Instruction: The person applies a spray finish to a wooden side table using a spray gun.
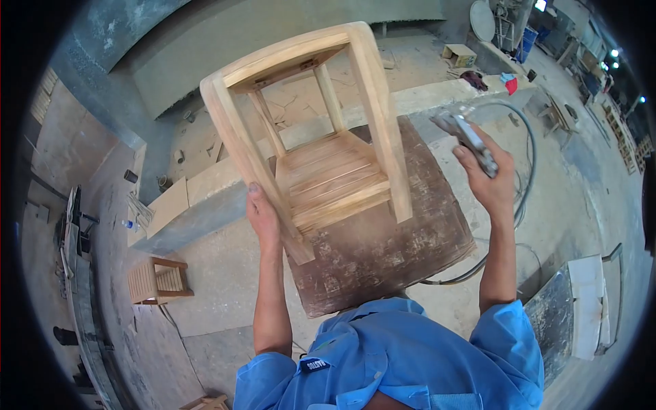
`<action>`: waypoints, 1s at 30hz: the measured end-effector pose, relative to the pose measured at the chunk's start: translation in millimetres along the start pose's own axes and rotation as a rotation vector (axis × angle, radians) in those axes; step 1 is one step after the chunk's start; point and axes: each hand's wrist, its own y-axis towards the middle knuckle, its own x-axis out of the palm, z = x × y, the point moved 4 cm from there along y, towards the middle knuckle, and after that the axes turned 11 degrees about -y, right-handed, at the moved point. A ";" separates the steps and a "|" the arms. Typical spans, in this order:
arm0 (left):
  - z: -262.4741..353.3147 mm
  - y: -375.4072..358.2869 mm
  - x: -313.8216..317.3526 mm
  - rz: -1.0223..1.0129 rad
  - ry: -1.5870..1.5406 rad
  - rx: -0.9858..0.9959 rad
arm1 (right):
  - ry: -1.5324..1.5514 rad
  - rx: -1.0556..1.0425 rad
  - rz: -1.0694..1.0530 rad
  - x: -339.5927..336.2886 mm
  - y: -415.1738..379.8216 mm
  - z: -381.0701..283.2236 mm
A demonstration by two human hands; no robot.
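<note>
A pale wooden stool point(383, 102) with a slatted panel stands tilted on a brown, stained work surface point(369, 266) in front of me. My left hand point(262, 217) is closed around the stool's left leg near its lower end, with the thumb on top. Raised to the right of the stool, my right hand point(493, 179) grips a silver metal spray gun point(471, 140). The gun is apart from the wood, and its front end is blurred. A grey hose point(527, 147) curves from near the gun down behind my right forearm.
A smaller slatted stool point(158, 281) is on the floor at left. A low concrete ledge point(205, 205) runs behind the work surface, with cardboard point(167, 206) on it. At right lean white panels point(588, 307). An open box point(459, 55) and red cloth point(510, 85) are farther back.
</note>
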 end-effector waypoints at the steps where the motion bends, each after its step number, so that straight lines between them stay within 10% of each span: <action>1: -2.9 1.4 -0.4 0.041 0.019 0.017 | -0.029 -0.065 0.004 6.2 6.9 13.6; 15: 3.5 -21.0 6.0 0.153 0.048 -0.096 | 0.030 -0.015 -0.025 90.7 86.0 111.1; 30: -13.9 -2.2 -11.4 -0.011 0.052 -0.068 | -0.089 0.094 -0.329 95.2 0.4 196.2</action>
